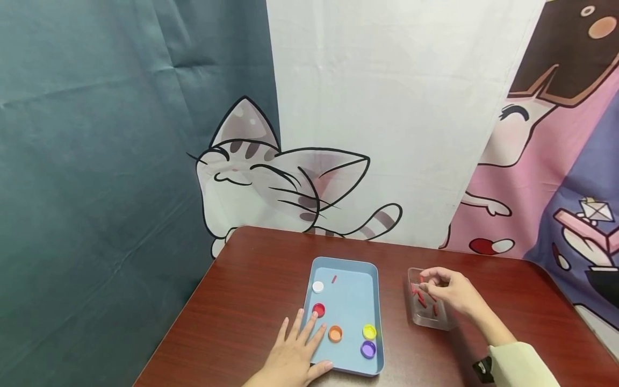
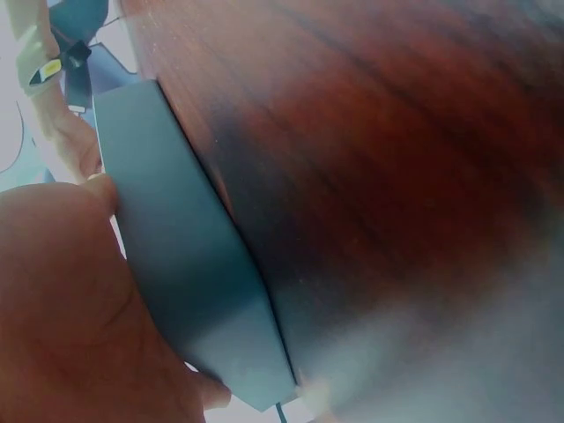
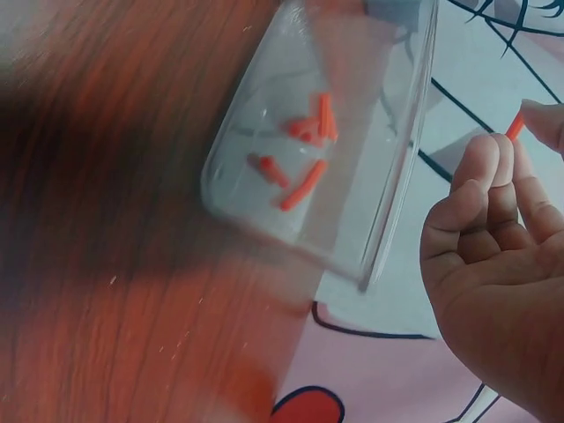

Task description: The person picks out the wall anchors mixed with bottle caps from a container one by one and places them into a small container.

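Observation:
My left hand [image 1: 292, 352] lies with fingers spread over the lower left edge of a blue tray [image 1: 345, 301]. One fingertip meets a red bottle cap [image 1: 318, 307] or hovers just over it; I cannot tell which. In the left wrist view the hand is against the tray's side wall [image 2: 176, 229]. My right hand [image 1: 456, 293] is above a clear plastic box [image 1: 429, 323]. Between thumb and fingers it pinches a short red stick [image 3: 515, 128]. Several more red sticks [image 3: 304, 185] lie inside the box. A single red stick [image 1: 334, 279] lies in the tray.
The tray also holds a white cap [image 1: 317, 287], an orange cap [image 1: 335, 334], a yellow cap [image 1: 369, 331] and a purple cap [image 1: 368, 349]. Tray and box stand apart on a brown wooden table [image 1: 261, 279]. Printed curtains [image 1: 411, 107] hang behind it.

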The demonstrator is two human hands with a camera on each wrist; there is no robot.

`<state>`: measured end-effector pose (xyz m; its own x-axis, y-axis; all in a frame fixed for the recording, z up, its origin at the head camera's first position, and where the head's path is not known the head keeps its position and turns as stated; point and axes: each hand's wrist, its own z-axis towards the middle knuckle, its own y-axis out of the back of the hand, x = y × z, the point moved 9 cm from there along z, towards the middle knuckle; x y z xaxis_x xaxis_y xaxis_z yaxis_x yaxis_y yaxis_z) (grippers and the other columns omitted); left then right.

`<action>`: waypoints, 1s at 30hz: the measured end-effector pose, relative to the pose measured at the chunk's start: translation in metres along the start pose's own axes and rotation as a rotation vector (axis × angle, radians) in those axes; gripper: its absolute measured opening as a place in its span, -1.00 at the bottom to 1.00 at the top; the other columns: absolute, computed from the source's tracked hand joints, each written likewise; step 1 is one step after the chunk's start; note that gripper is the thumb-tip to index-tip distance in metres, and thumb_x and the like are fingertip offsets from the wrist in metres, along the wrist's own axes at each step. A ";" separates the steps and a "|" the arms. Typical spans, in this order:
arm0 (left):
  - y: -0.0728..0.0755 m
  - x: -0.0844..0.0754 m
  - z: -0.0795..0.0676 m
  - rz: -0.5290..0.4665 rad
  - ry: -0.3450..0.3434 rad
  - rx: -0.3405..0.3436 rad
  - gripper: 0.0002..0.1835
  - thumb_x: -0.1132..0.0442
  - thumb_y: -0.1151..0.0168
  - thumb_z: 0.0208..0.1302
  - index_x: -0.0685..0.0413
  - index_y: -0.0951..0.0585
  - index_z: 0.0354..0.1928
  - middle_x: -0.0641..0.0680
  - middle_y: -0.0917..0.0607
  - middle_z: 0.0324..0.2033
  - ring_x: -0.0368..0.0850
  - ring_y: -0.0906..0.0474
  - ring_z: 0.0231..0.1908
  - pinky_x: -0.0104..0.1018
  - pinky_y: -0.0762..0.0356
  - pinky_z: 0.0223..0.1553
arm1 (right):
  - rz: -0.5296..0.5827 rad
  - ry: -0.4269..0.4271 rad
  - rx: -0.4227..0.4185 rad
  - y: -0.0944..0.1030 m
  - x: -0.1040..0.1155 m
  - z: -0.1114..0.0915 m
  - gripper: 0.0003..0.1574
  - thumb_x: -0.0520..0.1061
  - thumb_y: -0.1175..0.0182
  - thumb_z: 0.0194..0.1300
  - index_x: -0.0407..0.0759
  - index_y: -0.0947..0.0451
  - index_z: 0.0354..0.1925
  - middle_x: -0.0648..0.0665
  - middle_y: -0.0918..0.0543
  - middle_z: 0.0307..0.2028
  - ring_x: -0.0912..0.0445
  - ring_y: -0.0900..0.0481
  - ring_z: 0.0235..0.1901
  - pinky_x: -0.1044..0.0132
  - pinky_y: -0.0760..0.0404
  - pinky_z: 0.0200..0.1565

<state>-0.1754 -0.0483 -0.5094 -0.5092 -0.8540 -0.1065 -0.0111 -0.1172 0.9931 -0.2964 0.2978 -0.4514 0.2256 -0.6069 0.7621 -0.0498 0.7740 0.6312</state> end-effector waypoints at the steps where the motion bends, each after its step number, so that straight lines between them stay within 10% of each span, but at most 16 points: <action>1: 0.000 0.000 0.000 0.000 -0.001 -0.002 -0.18 -0.46 0.18 0.42 -0.13 -0.35 0.51 0.08 -0.23 0.55 0.28 -0.05 0.52 0.33 -0.14 0.37 | -0.012 0.001 -0.002 0.001 -0.001 -0.001 -0.70 -0.30 -0.30 0.24 -0.27 -0.64 -0.03 0.02 -0.57 -0.47 0.29 -0.48 -0.46 0.40 -0.45 -0.42; 12: 0.002 0.000 -0.001 -0.016 -0.025 -0.097 -0.20 -0.45 0.19 0.43 -0.09 -0.41 0.46 0.11 -0.29 0.51 0.30 -0.10 0.49 0.32 -0.16 0.31 | 0.005 -0.007 0.031 0.003 -0.008 -0.008 -0.70 -0.29 -0.32 0.24 -0.29 -0.65 -0.04 0.03 -0.60 -0.45 0.32 -0.50 -0.45 0.41 -0.50 -0.42; 30: 0.003 -0.001 -0.001 0.003 0.005 -0.007 -0.19 -0.45 0.16 0.41 -0.15 -0.36 0.50 0.08 -0.23 0.54 0.28 -0.05 0.52 0.33 -0.13 0.37 | 0.024 0.010 0.086 -0.009 0.007 0.007 -0.63 -0.23 -0.31 0.30 -0.34 -0.61 0.06 -0.04 -0.57 -0.47 0.23 -0.48 -0.52 0.35 -0.47 -0.48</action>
<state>-0.1742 -0.0483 -0.5065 -0.5047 -0.8571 -0.1036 -0.0039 -0.1178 0.9930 -0.3010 0.2854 -0.4508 0.2332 -0.5865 0.7756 -0.1381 0.7695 0.6235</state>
